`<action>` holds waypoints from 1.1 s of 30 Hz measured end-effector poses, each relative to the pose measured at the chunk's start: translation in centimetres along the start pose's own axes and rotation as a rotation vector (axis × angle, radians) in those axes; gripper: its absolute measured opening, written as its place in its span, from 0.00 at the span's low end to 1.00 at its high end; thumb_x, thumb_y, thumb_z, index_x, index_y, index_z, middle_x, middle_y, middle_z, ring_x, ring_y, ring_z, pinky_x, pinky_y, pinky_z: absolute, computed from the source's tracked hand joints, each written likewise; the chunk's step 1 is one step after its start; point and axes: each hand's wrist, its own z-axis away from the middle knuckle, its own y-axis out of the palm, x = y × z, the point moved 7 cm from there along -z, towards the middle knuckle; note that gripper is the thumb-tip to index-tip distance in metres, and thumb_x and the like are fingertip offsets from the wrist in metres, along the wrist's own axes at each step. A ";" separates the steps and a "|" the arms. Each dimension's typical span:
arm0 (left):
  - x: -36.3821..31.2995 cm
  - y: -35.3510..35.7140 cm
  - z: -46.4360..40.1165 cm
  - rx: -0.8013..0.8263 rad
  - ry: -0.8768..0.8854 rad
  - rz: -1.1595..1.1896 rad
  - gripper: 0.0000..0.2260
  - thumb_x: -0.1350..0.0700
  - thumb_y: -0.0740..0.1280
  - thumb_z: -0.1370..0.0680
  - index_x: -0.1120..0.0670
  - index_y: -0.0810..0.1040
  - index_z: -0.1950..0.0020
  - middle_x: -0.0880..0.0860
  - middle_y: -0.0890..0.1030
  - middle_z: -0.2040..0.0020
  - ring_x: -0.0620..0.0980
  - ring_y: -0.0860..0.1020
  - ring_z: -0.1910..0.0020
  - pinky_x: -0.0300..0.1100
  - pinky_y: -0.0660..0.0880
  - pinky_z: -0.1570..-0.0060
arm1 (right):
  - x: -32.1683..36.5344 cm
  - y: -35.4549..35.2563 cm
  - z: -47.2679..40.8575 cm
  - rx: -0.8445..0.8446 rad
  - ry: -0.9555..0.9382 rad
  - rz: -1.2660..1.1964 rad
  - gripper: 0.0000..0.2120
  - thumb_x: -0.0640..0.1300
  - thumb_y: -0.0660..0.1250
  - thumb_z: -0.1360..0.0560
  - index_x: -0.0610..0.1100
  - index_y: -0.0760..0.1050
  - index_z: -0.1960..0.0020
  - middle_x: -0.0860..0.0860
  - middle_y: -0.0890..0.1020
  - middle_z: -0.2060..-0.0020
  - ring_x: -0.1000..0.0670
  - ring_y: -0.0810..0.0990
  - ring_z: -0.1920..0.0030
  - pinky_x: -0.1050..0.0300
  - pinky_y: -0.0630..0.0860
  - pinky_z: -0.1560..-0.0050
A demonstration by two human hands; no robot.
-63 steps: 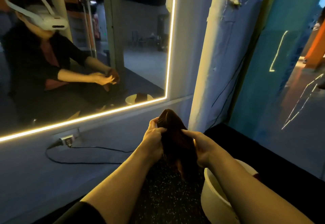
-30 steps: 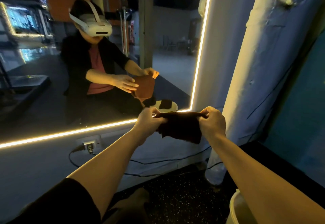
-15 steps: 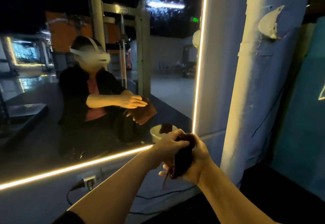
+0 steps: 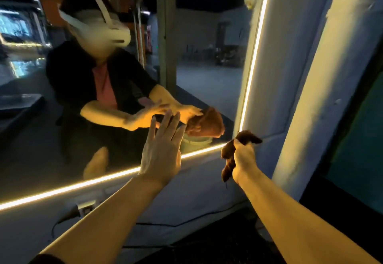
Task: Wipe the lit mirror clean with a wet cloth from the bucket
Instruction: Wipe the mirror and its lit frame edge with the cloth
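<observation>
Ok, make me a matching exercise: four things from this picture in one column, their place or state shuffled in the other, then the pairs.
Things:
1. left hand
2. right hand
3. cloth
4. plug

States:
A. bunched in a fist
B. below the mirror's lit bottom edge
C. open, fingers straight, raised before the glass
D. gripping brown fabric

Pairs: 1-C, 2-D, 3-A, 4-B

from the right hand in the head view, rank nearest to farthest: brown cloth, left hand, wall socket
From the right hand:
1. brown cloth, gripped in it.
2. left hand, open, to its left by the mirror.
3. wall socket, far lower left, below the light strip.
</observation>
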 end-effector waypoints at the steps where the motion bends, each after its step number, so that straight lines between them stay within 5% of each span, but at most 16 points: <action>1: 0.6 0.2 -0.1 0.008 0.041 -0.052 0.33 0.59 0.77 0.33 0.58 0.73 0.30 0.59 0.66 0.25 0.60 0.60 0.23 0.62 0.53 0.26 | 0.8 0.9 -0.5 -0.048 -0.055 -0.008 0.11 0.39 0.57 0.17 0.44 0.70 0.36 0.46 0.79 0.59 0.47 0.78 0.60 0.51 0.73 0.58; 4: 1.3 1.2 -0.9 0.029 0.117 -0.157 0.38 0.56 0.75 0.29 0.57 0.61 0.23 0.58 0.58 0.21 0.58 0.52 0.21 0.61 0.46 0.24 | 2.5 4.2 -1.4 -0.074 -0.242 -0.078 0.32 0.35 0.58 0.19 0.56 0.53 0.20 0.49 0.74 0.31 0.46 0.75 0.33 0.43 0.70 0.31; 7: 0.7 3.1 -1.0 0.025 0.112 -0.221 0.40 0.56 0.73 0.27 0.56 0.53 0.22 0.58 0.54 0.20 0.58 0.49 0.21 0.62 0.43 0.25 | 0.7 7.5 -1.9 0.009 -0.380 -0.091 0.32 0.42 0.58 0.21 0.69 0.55 0.24 0.48 0.65 0.24 0.45 0.66 0.26 0.36 0.64 0.27; 9: 0.5 4.8 -0.9 0.022 0.101 -0.263 0.39 0.57 0.72 0.26 0.56 0.54 0.20 0.58 0.51 0.20 0.58 0.48 0.21 0.64 0.41 0.25 | -0.9 8.8 -2.1 0.006 -0.444 0.023 0.32 0.46 0.57 0.22 0.74 0.52 0.28 0.52 0.52 0.20 0.45 0.52 0.21 0.34 0.55 0.24; 13: 0.8 6.8 -1.0 0.002 0.040 -0.365 0.39 0.46 0.65 0.23 0.56 0.48 0.19 0.59 0.46 0.19 0.59 0.43 0.21 0.65 0.40 0.26 | -2.4 9.1 -3.7 -0.002 -0.542 0.236 0.31 0.57 0.49 0.22 0.57 0.41 0.23 0.53 0.38 0.20 0.51 0.36 0.21 0.47 0.37 0.22; 17: 0.6 7.7 -1.1 0.013 0.046 -0.445 0.44 0.40 0.66 0.26 0.56 0.46 0.19 0.59 0.40 0.20 0.60 0.40 0.21 0.67 0.42 0.27 | -3.3 5.5 -8.6 -0.137 -0.457 0.260 0.36 0.59 0.47 0.22 0.44 0.44 0.20 0.46 0.41 0.20 0.45 0.39 0.20 0.42 0.39 0.22; 20: 0.3 7.7 -1.2 0.015 0.001 -0.468 0.47 0.40 0.70 0.27 0.56 0.47 0.19 0.59 0.39 0.20 0.60 0.41 0.21 0.66 0.38 0.27 | -3.7 5.6 -8.4 -0.225 -0.508 0.286 0.31 0.56 0.48 0.19 0.45 0.45 0.20 0.40 0.46 0.20 0.41 0.43 0.20 0.40 0.43 0.22; 25: -0.5 8.1 -1.1 0.010 -0.099 -0.417 0.48 0.47 0.74 0.29 0.56 0.47 0.19 0.60 0.42 0.20 0.61 0.43 0.21 0.64 0.37 0.27 | -5.7 8.3 -4.7 -0.082 -0.734 0.434 0.29 0.58 0.46 0.17 0.55 0.35 0.22 0.44 0.39 0.20 0.46 0.37 0.21 0.49 0.37 0.22; 30: -0.5 7.8 -1.2 -0.004 -0.090 -0.366 0.46 0.53 0.76 0.29 0.56 0.51 0.19 0.60 0.45 0.20 0.61 0.46 0.21 0.66 0.43 0.26 | -2.7 4.3 -9.9 -0.172 -0.543 0.374 0.34 0.56 0.48 0.21 0.40 0.49 0.20 0.39 0.45 0.20 0.41 0.42 0.20 0.45 0.40 0.22; 33: -0.6 7.6 -1.1 0.008 -0.095 -0.331 0.45 0.54 0.75 0.30 0.57 0.52 0.20 0.60 0.45 0.20 0.61 0.46 0.21 0.68 0.46 0.27 | -3.1 4.8 -8.3 -0.230 -0.614 0.454 0.30 0.51 0.50 0.19 0.32 0.59 0.24 0.30 0.52 0.24 0.32 0.49 0.22 0.41 0.43 0.24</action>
